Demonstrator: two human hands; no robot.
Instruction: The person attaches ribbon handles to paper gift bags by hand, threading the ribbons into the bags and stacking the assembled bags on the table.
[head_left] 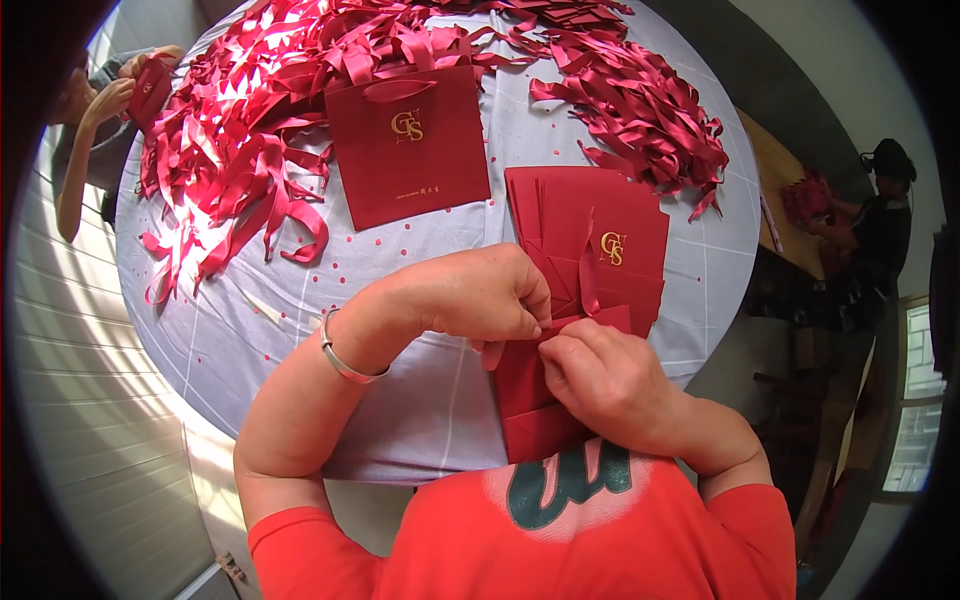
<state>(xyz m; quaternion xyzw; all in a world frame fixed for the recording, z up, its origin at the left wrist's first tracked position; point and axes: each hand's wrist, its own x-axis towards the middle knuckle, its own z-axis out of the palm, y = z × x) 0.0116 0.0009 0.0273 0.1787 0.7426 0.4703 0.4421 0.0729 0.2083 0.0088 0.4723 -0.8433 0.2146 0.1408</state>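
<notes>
A flat red paper bag [530, 385] lies at the table's near right side, partly under my hands. My left hand [485, 295] is closed in a pinch at the bag's upper edge, and a piece of red ribbon [490, 354] shows below its fingers. Across from it, my right hand [605, 375] has curled fingers closed on the same edge of the bag. The fingertips are close together, and what lies between them is partly hidden. Just beyond is a fanned stack of red paper bags [630, 205] with gold print, a loop of ribbon [590, 265] standing over it.
A finished-looking red bag with a ribbon handle [410, 165] lies farther left. Heaps of red ribbon [240, 130] cover the far and left table. Small red dots dot the pale tablecloth [420, 400]. One person [90, 120] handles a red bag at left; another [885, 215] works at a wooden table.
</notes>
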